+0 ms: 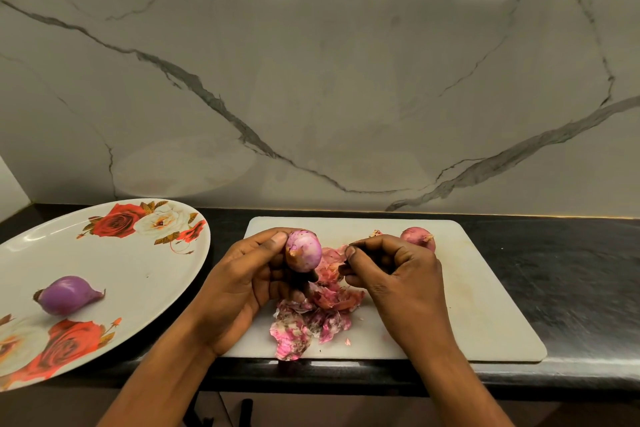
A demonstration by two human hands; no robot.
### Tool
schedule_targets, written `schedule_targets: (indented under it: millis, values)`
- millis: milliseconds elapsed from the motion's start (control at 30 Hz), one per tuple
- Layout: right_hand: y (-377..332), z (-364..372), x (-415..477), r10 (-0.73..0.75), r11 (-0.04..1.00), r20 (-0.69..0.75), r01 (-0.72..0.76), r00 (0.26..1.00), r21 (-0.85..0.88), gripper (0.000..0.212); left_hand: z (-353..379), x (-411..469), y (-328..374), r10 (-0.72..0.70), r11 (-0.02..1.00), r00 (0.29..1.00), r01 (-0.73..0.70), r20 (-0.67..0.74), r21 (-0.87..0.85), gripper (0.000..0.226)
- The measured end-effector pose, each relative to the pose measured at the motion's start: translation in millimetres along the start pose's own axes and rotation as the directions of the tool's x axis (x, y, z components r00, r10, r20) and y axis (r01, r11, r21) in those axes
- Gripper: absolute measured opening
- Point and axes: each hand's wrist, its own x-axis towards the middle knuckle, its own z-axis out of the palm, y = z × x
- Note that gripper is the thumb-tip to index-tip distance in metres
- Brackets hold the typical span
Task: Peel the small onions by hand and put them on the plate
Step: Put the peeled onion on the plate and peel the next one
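A big grey marble wall [311, 80] stands at the far side, with a long black stone counter [571, 270] under it. On the left sits a wide white plate with red roses [114, 267], and one peeled purple onion [67, 295] lies on it. In the middle lies a flat white cutting board [485, 305]. The left hand [242, 288] holds a small round pink onion [303, 251] up over the board, thumb on top. The right hand [394, 274] is curled just beside it, fingertips pinched; I cannot tell if it holds any skin. A pile of pink onion skins [311, 315] lies under the hands. One more unpeeled reddish onion [418, 237] waits at the far side. I think peeling is half done. Next, pinch the last loose skin and pull gently.
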Motion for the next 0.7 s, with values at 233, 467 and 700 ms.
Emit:
schedule_targets:
  millis: [233, 467, 700]
  values:
    - [1, -1, -1, -0.003, 1.0, -0.008, 0.003, 1.0, -0.026, 0.018, 1, -1, 0, -0.008, 1.0, 1.0, 0.008, 0.009, 0.01, 0.03]
    - [-13, 1, -3, -0.087, 0.996, 0.173, 0.084, 0.981, 0.022, 0.017, 1, 1, -4, 0.027, 0.983, 0.999, -0.033, 0.037, 0.179, 0.033]
    - [-12, -2, -1, -0.056, 0.997, 0.186, 0.046, 0.981, 0.054, 0.011, 1, 2, -5, 0.028, 0.978, 0.997, -0.041, 0.068, 0.204, 0.038]
